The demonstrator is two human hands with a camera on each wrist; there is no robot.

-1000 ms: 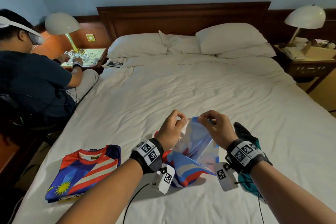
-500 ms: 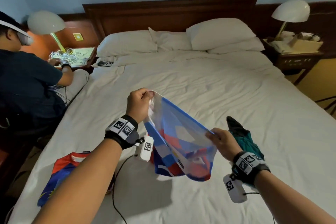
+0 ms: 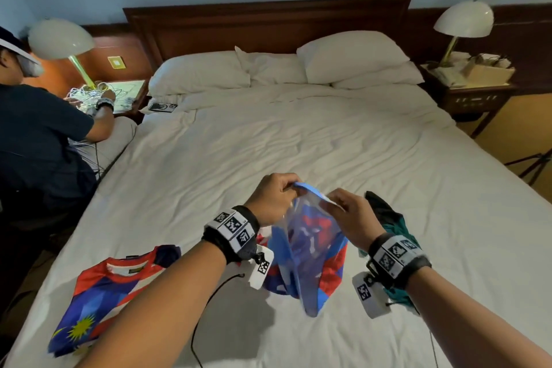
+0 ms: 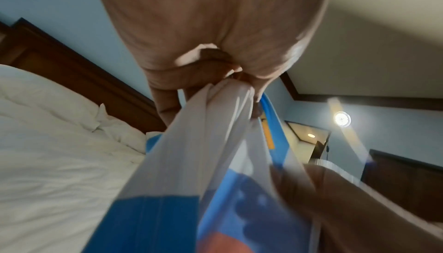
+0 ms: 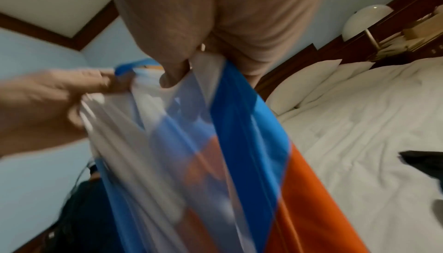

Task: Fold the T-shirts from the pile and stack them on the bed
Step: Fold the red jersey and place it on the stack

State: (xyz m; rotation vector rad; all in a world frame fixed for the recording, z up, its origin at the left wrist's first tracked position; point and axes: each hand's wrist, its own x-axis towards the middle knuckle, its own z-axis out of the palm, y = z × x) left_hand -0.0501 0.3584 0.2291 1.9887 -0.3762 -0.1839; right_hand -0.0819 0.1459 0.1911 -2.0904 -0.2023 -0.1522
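**Both hands hold one shirt up by its top edge**

The big white bed [image 3: 298,143] spreads out under and beyond both hands. To the left of the left hand, a folded shirt [image 3: 101,296] with red, blue and a yellow star lies flat on the bed. Just to the right of the right hand sits a dark green and black shirt [image 3: 385,215], bunched up and not folded.

Between the hands hangs the blue, white and red shirt [image 3: 307,254]. It hangs straight down from the hands, long way up and down, and its bottom end is near the sheet or touching it. The hands are close together, so the cloth is bunched and wrinkly, not spread flat. I think the hands need to move apart to open it wide.

The left hand [image 3: 273,199] has its fingers curled and pinches the blue top edge. The right hand [image 3: 351,212] pinches the same edge right beside it, thumb against fingers.
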